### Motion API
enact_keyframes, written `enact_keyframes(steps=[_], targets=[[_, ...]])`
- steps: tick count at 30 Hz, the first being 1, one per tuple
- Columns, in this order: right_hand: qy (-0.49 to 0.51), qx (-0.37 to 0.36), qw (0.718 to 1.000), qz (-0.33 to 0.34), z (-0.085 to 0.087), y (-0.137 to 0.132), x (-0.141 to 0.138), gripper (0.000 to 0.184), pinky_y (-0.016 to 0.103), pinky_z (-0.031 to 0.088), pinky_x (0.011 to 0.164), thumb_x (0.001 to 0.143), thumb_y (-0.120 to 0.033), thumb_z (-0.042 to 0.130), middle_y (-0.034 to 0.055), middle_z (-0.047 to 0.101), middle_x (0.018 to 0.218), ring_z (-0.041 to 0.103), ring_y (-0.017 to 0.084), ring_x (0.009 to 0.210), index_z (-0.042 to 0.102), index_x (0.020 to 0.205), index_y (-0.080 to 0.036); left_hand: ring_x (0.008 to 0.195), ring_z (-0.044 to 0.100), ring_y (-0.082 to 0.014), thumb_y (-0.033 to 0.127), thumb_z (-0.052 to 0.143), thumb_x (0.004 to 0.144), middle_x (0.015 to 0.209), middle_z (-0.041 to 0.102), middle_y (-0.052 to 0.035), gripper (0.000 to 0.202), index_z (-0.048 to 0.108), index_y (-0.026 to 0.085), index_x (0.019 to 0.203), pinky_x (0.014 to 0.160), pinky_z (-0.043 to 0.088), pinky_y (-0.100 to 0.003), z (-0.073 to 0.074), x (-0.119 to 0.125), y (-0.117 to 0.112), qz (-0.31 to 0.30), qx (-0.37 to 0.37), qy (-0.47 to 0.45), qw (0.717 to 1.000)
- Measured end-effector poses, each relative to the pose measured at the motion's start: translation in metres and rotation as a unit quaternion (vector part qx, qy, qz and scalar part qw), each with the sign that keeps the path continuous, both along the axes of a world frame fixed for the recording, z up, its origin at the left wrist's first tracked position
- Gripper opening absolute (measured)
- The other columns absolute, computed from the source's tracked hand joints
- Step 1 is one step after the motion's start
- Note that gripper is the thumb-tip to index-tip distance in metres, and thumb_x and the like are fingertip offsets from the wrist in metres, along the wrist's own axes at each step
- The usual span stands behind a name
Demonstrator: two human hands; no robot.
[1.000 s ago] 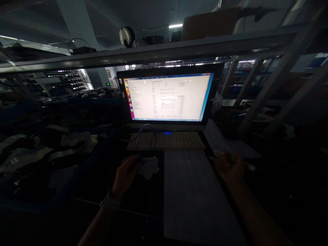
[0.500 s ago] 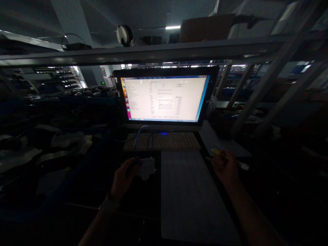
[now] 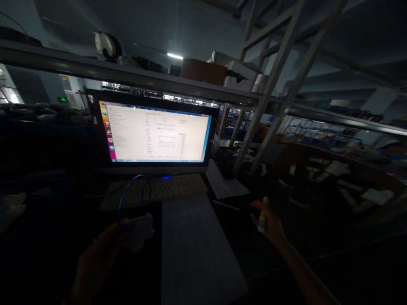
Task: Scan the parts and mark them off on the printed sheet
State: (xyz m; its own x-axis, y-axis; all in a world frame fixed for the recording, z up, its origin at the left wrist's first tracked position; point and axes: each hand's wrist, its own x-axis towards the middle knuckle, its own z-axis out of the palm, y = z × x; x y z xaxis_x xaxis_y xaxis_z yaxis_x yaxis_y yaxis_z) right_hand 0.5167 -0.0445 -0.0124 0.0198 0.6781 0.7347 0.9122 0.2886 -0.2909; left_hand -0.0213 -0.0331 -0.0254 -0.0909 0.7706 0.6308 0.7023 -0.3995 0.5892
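My left hand [image 3: 98, 254], dim and partly lost in shadow, is closed at the end of a blue cable [image 3: 125, 190] that arches up over the keyboard. Against its fingertips is a pale, flat plastic-looking piece [image 3: 138, 232]; whether the cable plugs into it I cannot tell. On the right, my right hand [image 3: 270, 226] holds a yellow marker-like stick [image 3: 262, 218] with a white lower end, its fingers partly stretched out. Left of that hand, a thin pale pen-like rod [image 3: 226, 205] lies on the dark table.
A lit monitor [image 3: 155, 135] stands behind a keyboard [image 3: 178, 186]. A long paper sheet [image 3: 193, 250] lies between my hands, with another paper [image 3: 225, 182] beyond it. Metal shelf posts [image 3: 263, 114] rise at the right, near a brown bin [image 3: 337, 182] of pale parts.
The view has swung right, so the monitor and keyboard sit further left. My right hand has moved away from the thin rod, its fingers looser and the yellow stick more exposed. My left hand still holds the cable.
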Motion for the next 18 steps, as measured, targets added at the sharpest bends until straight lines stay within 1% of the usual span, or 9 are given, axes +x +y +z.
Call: enact_keyframes(steps=[2,4,7,10,13,15,18], targets=[[-0.011,-0.01,1.0,-0.006,-0.012,0.002,0.004,0.033,0.05,0.054,0.09,0.077,-0.039,0.06,0.0079,0.072,0.102,0.065,0.03,0.104,0.059,0.106,-0.024,0.084,0.072,-0.02,0.06,0.042,0.087,0.101,0.074,-0.0017,0.043,0.067,0.027,0.099,0.07,0.06,-0.027,-0.002,0.002,0.001,0.004,0.025,0.0,1.0],[-0.014,-0.027,1.0,-0.005,-0.021,0.005,0.007,0.033,0.052,0.052,0.092,0.078,-0.039,0.059,0.0083,0.071,0.106,0.063,0.031,0.109,0.059,0.108,-0.024,0.081,0.072,-0.0194,0.058,0.044,0.086,0.097,0.075,-0.0011,0.041,0.069,0.028,0.097,0.066,0.06,-0.024,-0.003,0.005,0.002,0.01,0.043,0.004,0.999],[-0.009,-0.04,0.999,-0.008,-0.029,0.009,0.012,0.033,0.053,0.053,0.091,0.079,-0.041,0.057,0.0103,0.069,0.11,0.064,0.032,0.107,0.062,0.106,-0.024,0.08,0.072,-0.0187,0.058,0.045,0.087,0.095,0.075,0.0003,0.039,0.07,0.029,0.096,0.067,0.06,-0.024,-0.001,0.007,0.003,0.007,0.059,-0.004,0.998],[-0.001,-0.066,0.998,-0.012,-0.028,0.01,0.015,0.035,0.051,0.055,0.085,0.077,-0.042,0.055,0.0112,0.069,0.111,0.066,0.032,0.102,0.063,0.107,-0.025,0.081,0.072,-0.0185,0.057,0.048,0.086,0.096,0.075,0.0009,0.037,0.07,0.029,0.098,0.071,0.06,-0.025,0.005,0.007,0.0,-0.013,0.052,-0.017,0.998],[0.014,-0.091,0.996,-0.022,-0.023,0.007,0.012,0.035,0.048,0.057,0.081,0.076,-0.043,0.056,0.01,0.069,0.11,0.067,0.031,0.098,0.064,0.106,-0.027,0.084,0.072,-0.0192,0.055,0.05,0.086,0.098,0.074,0.0003,0.036,0.07,0.029,0.1,0.074,0.06,-0.025,0.007,0.003,-0.002,-0.029,0.026,-0.023,0.999],[0.026,-0.097,0.995,-0.027,-0.019,0.006,0.008,0.033,0.047,0.058,0.08,0.074,-0.043,0.056,0.0087,0.07,0.108,0.068,0.031,0.097,0.065,0.103,-0.029,0.085,0.072,-0.0195,0.054,0.051,0.086,0.099,0.074,0.0001,0.035,0.071,0.029,0.1,0.074,0.06,-0.026,0.004,0.001,-0.002,-0.032,0.015,-0.027,0.999],[0.033,-0.1,0.994,-0.031,-0.014,0.005,0.005,0.033,0.046,0.058,0.077,0.072,-0.042,0.056,0.0076,0.071,0.106,0.068,0.031,0.095,0.066,0.101,-0.029,0.085,0.072,-0.0198,0.053,0.05,0.087,0.1,0.074,-0.0002,0.035,0.071,0.029,0.101,0.074,0.06,-0.026,-0.004,0.0,0.001,-0.023,0.028,-0.03,0.999]])
